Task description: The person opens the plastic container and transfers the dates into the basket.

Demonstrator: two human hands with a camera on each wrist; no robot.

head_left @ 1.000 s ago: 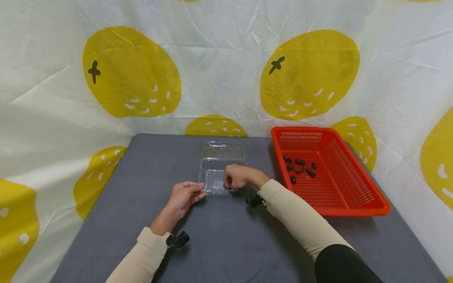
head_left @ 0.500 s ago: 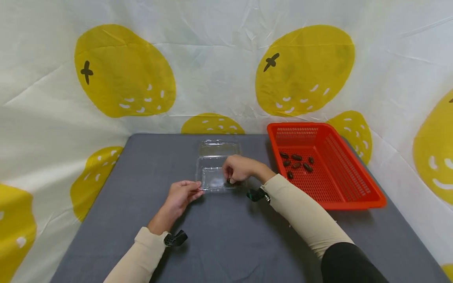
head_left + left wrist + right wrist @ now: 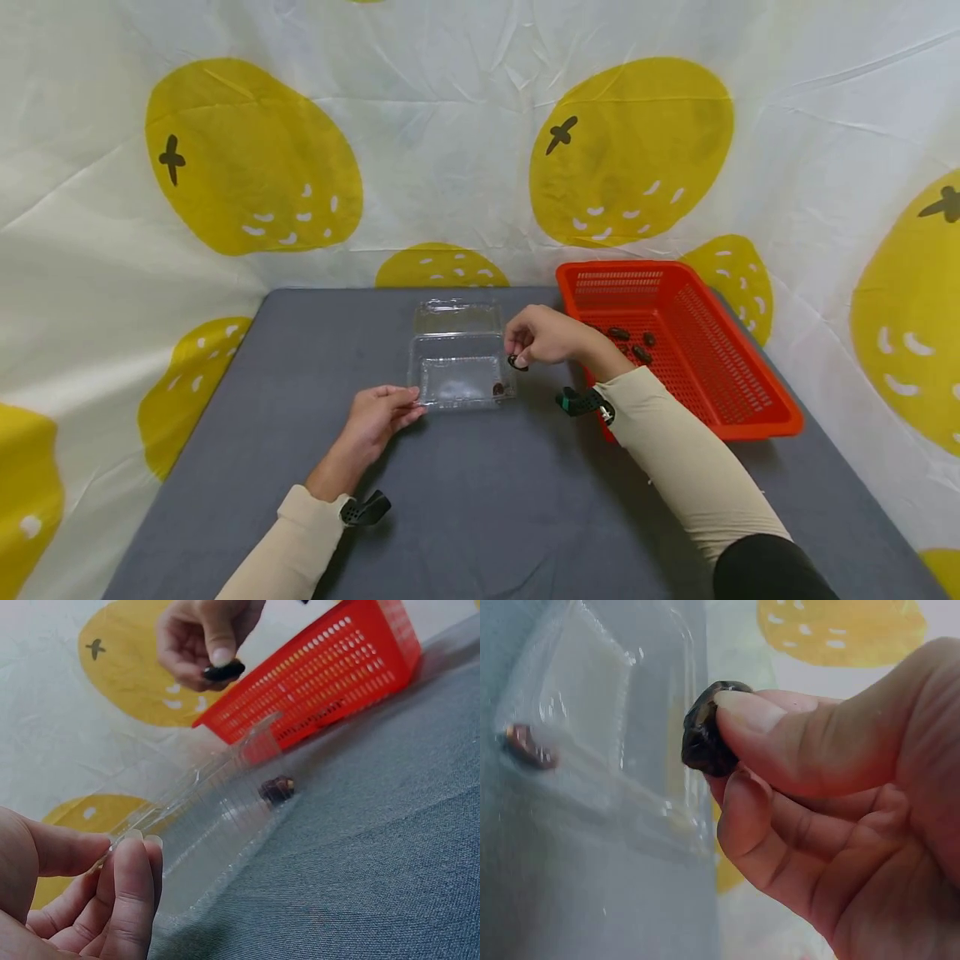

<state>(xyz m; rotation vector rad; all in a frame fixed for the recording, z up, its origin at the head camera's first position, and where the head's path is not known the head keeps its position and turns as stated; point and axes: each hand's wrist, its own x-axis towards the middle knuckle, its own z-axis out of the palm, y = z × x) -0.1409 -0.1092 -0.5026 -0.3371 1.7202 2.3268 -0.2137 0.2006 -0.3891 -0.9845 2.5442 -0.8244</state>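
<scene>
A clear plastic clamshell box (image 3: 456, 377) lies with its lid folded back, away from me. My left hand (image 3: 380, 419) pinches the rim at its near left corner between thumb and fingers, also plain in the left wrist view. One dark brown date (image 3: 498, 389) rests in the box's near right corner. Just beyond the box's right side, my right hand (image 3: 547, 335) is raised. Its thumb and fingers pinch another dark, glossy, wrinkled date (image 3: 709, 731), which hangs clear of the box.
A red perforated plastic basket (image 3: 720, 367) stands right of the box, with several dark dates (image 3: 641, 354) at its left side, partly hidden by my right hand and arm. Grey cloth (image 3: 465, 500) covers the table. A lemon-print sheet (image 3: 450, 167) hangs behind.
My right hand has risen out of the box and moved right towards the basket, holding a date. The date in the box's corner now shows. My left hand keeps its grip on the rim.
</scene>
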